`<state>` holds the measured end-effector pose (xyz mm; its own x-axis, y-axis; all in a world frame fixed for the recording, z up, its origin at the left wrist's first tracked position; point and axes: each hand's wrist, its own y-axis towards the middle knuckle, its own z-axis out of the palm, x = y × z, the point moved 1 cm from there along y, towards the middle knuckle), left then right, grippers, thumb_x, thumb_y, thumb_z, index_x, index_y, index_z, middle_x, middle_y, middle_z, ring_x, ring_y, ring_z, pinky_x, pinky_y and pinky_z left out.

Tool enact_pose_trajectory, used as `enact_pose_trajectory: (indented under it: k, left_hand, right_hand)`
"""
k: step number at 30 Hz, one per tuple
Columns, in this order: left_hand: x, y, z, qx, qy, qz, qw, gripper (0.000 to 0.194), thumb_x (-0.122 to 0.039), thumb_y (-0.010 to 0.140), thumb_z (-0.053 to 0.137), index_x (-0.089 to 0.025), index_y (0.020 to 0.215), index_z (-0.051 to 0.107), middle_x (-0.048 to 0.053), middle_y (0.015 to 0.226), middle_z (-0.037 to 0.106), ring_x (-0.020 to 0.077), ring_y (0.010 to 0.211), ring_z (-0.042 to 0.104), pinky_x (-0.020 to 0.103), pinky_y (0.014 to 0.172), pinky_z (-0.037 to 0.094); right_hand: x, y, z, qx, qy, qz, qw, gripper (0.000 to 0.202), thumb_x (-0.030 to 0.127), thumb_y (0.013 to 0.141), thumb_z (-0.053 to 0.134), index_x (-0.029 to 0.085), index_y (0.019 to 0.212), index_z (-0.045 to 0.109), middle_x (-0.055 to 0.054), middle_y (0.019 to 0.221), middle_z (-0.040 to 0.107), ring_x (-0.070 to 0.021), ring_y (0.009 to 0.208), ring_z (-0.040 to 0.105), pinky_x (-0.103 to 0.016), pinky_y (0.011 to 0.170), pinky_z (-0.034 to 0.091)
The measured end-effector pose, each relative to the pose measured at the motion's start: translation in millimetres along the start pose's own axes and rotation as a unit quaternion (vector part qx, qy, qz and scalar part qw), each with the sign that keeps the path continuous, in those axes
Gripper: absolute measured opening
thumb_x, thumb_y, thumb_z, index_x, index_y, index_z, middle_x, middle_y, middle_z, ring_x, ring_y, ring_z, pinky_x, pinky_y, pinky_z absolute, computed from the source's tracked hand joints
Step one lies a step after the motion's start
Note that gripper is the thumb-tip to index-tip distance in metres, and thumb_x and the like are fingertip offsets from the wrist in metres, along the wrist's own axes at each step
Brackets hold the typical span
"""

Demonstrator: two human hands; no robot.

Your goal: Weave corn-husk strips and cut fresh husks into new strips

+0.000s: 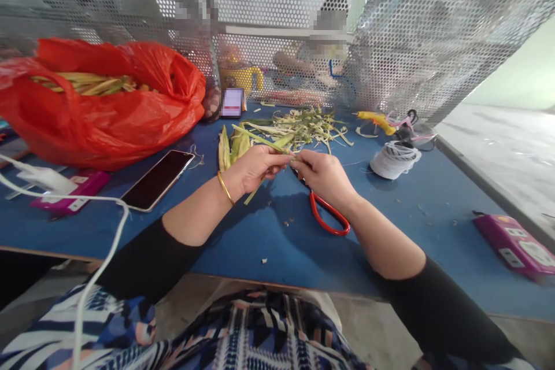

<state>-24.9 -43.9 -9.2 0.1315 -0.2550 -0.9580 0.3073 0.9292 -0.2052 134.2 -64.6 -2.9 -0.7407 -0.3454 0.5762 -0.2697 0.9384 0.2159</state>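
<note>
My left hand (261, 166), with a gold bangle on its wrist, is closed on a green plant strip (260, 139) that slants up to the left. My right hand (318, 172) meets it at the fingertips, pinched at the strip's near end. Red-handled scissors (326, 219) lie on the blue table under my right hand, their blades mostly hidden. Broader green leaf pieces (236, 145) sit just behind my left hand. Beyond both hands spreads a pile of thin plant scraps (303, 126).
A red plastic bag (130, 110) of dried leaves stands at left, near a dark phone (158, 179) and a white cable (104, 266). White string (394, 160), a yellow tool (376, 121) and a purple power strip (515, 243) lie at right. A perforated metal screen (277, 0) rises behind.
</note>
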Motion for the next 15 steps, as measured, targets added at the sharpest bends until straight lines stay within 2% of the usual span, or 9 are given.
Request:
enact_pose_trajectory:
  k: [3,7,12,15]
  left_hand:
    - [0.4,-0.3,1.5,-0.007,0.026,0.004,1.0,0.024,-0.015,0.07,0.083,-0.012,0.059,0.062,-0.004,0.049,0.051,0.0023,0.041,0.033,0.019,0.04,0.017]
    - [2.1,-0.8,5.0,-0.028,0.052,-0.011,0.998,0.028,-0.013,0.082,0.072,-0.012,0.057,0.059,-0.003,0.049,0.053,0.0013,0.038,0.03,0.017,0.039,0.016]
    - [1.9,1.2,2.4,-0.019,0.048,-0.013,0.999,0.031,-0.012,0.083,0.071,-0.012,0.056,0.057,-0.003,0.048,0.051,0.0006,0.037,0.028,0.016,0.038,0.015]
    - [-0.2,2.8,-1.9,-0.005,0.013,-0.017,1.0,0.029,-0.023,0.085,0.072,-0.013,0.061,0.06,-0.001,0.051,0.054,0.0025,0.038,0.035,0.017,0.037,0.018]
  right_hand:
    - [0.0,-0.9,-3.2,-0.015,-0.054,-0.015,0.998,0.027,0.033,0.091,0.051,0.023,0.066,0.054,0.0,0.06,0.057,-0.0147,0.059,0.045,-0.027,0.059,0.027]
    - [2.5,-2.0,-8.3,-0.004,-0.059,-0.02,0.998,0.029,0.03,0.088,0.053,0.022,0.06,0.052,0.001,0.056,0.05,-0.0136,0.057,0.04,-0.028,0.059,0.025]
    - [3.2,-0.6,-9.2,0.029,0.035,0.017,0.999,0.03,0.028,0.086,0.056,0.02,0.057,0.055,0.003,0.051,0.049,-0.012,0.054,0.041,-0.029,0.058,0.027]
    - [-2.6,3.4,-4.4,0.024,0.15,0.067,0.986,0.036,0.042,0.088,0.057,0.019,0.059,0.06,0.003,0.052,0.052,-0.0115,0.052,0.041,-0.029,0.056,0.028]
